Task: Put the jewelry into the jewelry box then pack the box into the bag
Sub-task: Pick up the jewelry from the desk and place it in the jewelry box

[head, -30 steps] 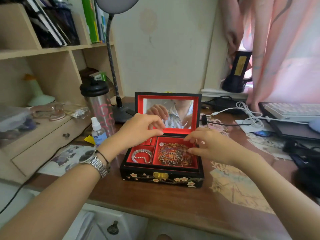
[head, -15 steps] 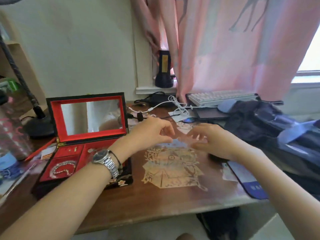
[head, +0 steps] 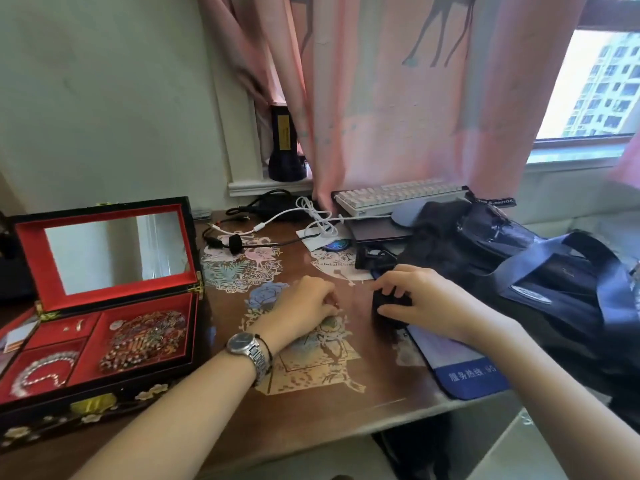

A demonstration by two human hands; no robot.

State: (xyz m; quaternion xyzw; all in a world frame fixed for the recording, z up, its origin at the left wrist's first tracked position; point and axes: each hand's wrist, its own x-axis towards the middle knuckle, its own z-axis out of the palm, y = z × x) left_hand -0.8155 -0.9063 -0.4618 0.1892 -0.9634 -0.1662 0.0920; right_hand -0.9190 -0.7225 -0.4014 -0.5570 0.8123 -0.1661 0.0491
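Note:
The black lacquered jewelry box [head: 104,403] stands open at the left of the desk, its mirrored lid [head: 114,251] upright. In its red compartments lie a heap of beaded jewelry [head: 145,341], a pearl bracelet [head: 41,372] and small gold pieces [head: 74,326]. My left hand [head: 304,306], with a wristwatch, rests mid-desk with fingers curled together; anything small inside it is hidden. My right hand [head: 426,303] grips a small black case [head: 382,301] on the desk. The dark blue bag [head: 561,292] slumps just right of that hand.
A blue mouse pad [head: 460,368] lies under my right forearm at the desk's front edge. A white keyboard [head: 398,197], tangled cables [head: 311,216] and a small microphone [head: 235,243] crowd the back. A dark flashlight [head: 284,147] stands on the sill behind pink curtains [head: 381,98].
My view swung right, away from the box. Both hands left the open box and moved right across the desk. The right hand has closed on the small black case near the bag.

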